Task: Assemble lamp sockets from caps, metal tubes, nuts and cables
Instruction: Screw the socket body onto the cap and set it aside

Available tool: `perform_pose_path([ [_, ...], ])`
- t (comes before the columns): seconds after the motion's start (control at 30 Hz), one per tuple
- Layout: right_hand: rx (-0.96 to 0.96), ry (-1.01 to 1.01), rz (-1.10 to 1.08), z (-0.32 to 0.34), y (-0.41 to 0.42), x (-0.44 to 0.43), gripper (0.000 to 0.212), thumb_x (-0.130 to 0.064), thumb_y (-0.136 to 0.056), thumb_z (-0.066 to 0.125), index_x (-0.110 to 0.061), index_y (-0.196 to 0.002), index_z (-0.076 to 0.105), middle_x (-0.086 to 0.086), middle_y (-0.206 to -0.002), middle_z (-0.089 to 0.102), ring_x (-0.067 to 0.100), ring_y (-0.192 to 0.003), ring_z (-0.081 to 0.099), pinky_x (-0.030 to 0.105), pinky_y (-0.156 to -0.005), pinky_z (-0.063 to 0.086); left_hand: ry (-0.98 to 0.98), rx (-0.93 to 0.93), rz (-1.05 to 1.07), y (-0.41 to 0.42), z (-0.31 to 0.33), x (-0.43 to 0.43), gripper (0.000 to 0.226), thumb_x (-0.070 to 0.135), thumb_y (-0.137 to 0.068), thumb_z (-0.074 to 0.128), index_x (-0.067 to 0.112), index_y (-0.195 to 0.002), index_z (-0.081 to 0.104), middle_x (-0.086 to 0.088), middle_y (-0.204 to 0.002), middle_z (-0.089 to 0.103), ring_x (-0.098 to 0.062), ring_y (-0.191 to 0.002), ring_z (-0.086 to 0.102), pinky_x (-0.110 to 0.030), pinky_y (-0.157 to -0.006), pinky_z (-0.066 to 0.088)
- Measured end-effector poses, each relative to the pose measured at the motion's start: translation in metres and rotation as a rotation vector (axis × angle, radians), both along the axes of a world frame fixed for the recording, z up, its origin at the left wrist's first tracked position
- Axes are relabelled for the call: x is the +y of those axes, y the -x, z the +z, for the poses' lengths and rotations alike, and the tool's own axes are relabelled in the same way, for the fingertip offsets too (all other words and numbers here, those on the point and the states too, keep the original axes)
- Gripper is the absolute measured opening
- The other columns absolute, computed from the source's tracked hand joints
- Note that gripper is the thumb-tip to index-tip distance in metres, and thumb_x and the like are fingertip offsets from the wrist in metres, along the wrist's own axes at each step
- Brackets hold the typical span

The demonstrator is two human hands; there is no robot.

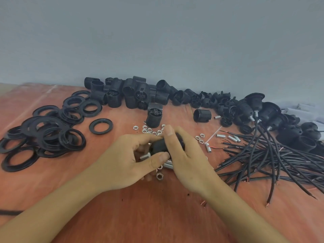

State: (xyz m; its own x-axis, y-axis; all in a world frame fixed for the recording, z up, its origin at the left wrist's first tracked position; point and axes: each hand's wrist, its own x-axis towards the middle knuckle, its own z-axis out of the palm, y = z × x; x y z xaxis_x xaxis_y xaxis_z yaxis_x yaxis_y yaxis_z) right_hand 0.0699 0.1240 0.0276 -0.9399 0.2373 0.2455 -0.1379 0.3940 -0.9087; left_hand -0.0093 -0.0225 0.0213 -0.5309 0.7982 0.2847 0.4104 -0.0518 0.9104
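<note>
A black socket cap (158,146) is held between both hands above the middle of the table. My right hand (185,158) grips the cap from the right, fingers curled over its top. My left hand (126,160) pinches a short metal tube (144,156) that sticks out of the cap's left end. Loose silver nuts (149,129) lie just behind the hands, and one nut (159,176) lies below them. More metal tubes (228,137) lie to the right. A bundle of black cables (273,155) with bare copper ends spreads across the right side.
A heap of black rings (49,134) covers the left of the wooden table (157,216). Black threaded socket bodies (126,93) are piled along the grey wall. Finished sockets with cables (254,106) and more caps (298,134) lie at the far right.
</note>
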Motion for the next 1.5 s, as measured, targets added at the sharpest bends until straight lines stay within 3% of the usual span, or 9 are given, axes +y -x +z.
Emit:
perform_pose_path([
  [0.17, 0.042, 0.168, 0.004, 0.014, 0.031, 0.011, 0.045, -0.054, -0.098, 0.025, -0.032, -0.112, 0.062, -0.007, -0.066, 0.066, 0.005, -0.051, 0.057, 0.019, -0.048, 0.041, -0.224, 0.058, 0.165, 0.013, 0.004, -0.006, 0.023, 0.042, -0.09, 0.048, 0.029, -0.098, 0.065, -0.002, -0.06, 0.061, -0.014, -0.044, 0.055, -0.019, -0.043, 0.042],
  [0.3, 0.082, -0.489, 0.056, 0.006, 0.069, -0.001, 0.021, -0.022, -0.1, 0.05, -0.021, -0.118, 0.061, -0.011, -0.091, 0.061, 0.009, -0.075, 0.06, 0.025, -0.069, 0.046, -0.386, 0.261, 0.373, 0.031, 0.0, -0.02, 0.029, 0.037, -0.098, 0.034, 0.023, -0.096, 0.059, 0.001, -0.058, 0.053, -0.012, -0.041, 0.047, -0.02, -0.041, 0.037],
  [0.53, -0.048, -1.159, 0.255, -0.005, 0.098, -0.051, 0.023, -0.025, -0.1, 0.045, -0.014, -0.113, 0.061, 0.009, -0.124, 0.058, 0.031, -0.121, 0.048, 0.042, -0.1, 0.039, -0.365, 0.53, 0.417, 0.041, -0.006, -0.028, 0.033, 0.052, -0.101, 0.032, 0.029, -0.101, 0.055, 0.006, -0.062, 0.052, -0.003, -0.047, 0.048, -0.02, -0.045, 0.037],
  [0.63, -0.02, -0.976, 0.32, -0.005, 0.095, -0.054, 0.036, -0.011, -0.101, 0.045, 0.003, -0.134, 0.049, 0.023, -0.139, 0.049, 0.031, -0.127, 0.042, 0.017, -0.097, 0.031, -0.346, 0.615, 0.385, 0.041, -0.008, -0.027, 0.039, 0.055, -0.1, 0.033, 0.024, -0.106, 0.055, 0.009, -0.067, 0.053, -0.002, -0.052, 0.051, -0.016, -0.048, 0.039],
  [0.77, 0.004, -0.986, 0.274, -0.009, 0.095, -0.046, 0.026, -0.007, -0.098, 0.046, 0.006, -0.116, 0.059, 0.021, -0.119, 0.06, 0.033, -0.115, 0.05, 0.041, -0.095, 0.037, -0.347, 0.623, 0.384, 0.041, -0.008, -0.026, 0.038, 0.055, -0.1, 0.034, 0.024, -0.107, 0.055, 0.007, -0.068, 0.055, -0.003, -0.053, 0.052, -0.015, -0.049, 0.038],
  [1.0, 0.012, -0.801, 0.265, -0.016, 0.091, -0.025, 0.017, 0.005, -0.09, 0.05, -0.008, -0.097, 0.059, 0.012, -0.099, 0.059, 0.032, -0.103, 0.055, 0.045, -0.091, 0.045, -0.317, 0.643, 0.383, 0.037, -0.008, -0.026, 0.039, 0.057, -0.098, 0.037, 0.025, -0.113, 0.054, 0.01, -0.075, 0.058, -0.002, -0.058, 0.054, -0.011, -0.055, 0.038],
  [1.27, 0.227, -0.081, -0.062, 0.008, 0.004, 0.013, 0.015, -0.034, -0.097, 0.047, -0.02, -0.094, 0.052, -0.011, -0.088, 0.07, 0.006, -0.071, 0.068, 0.03, -0.065, 0.057, -0.21, 0.697, 0.389, 0.03, -0.01, -0.018, 0.035, 0.051, -0.091, 0.055, 0.027, -0.115, 0.061, 0.016, -0.062, 0.057, -0.001, -0.05, 0.051, -0.007, -0.052, 0.038],
  [1.4, 0.294, -0.002, 0.015, -0.006, -0.008, 0.013, 0.009, -0.022, -0.096, 0.052, -0.018, -0.088, 0.054, -0.021, -0.107, 0.069, -0.003, -0.093, 0.065, 0.011, -0.076, 0.048, -0.137, 0.751, 0.384, 0.024, -0.012, -0.014, 0.041, 0.046, -0.085, 0.063, 0.015, -0.11, 0.069, 0.026, -0.074, 0.059, 0.008, -0.057, 0.052, -0.012, -0.056, 0.044],
  [1.5, 0.246, 0.085, 0.073, -0.009, -0.007, 0.019, 0.01, -0.025, -0.089, 0.062, -0.018, -0.081, 0.061, -0.008, -0.124, 0.068, 0.008, -0.117, 0.062, 0.021, -0.092, 0.05, -0.102, 0.748, 0.384, 0.023, -0.011, -0.014, 0.043, 0.045, -0.085, 0.062, 0.013, -0.111, 0.07, 0.008, -0.074, 0.069, -0.007, -0.059, 0.062, -0.028, -0.053, 0.051],
])
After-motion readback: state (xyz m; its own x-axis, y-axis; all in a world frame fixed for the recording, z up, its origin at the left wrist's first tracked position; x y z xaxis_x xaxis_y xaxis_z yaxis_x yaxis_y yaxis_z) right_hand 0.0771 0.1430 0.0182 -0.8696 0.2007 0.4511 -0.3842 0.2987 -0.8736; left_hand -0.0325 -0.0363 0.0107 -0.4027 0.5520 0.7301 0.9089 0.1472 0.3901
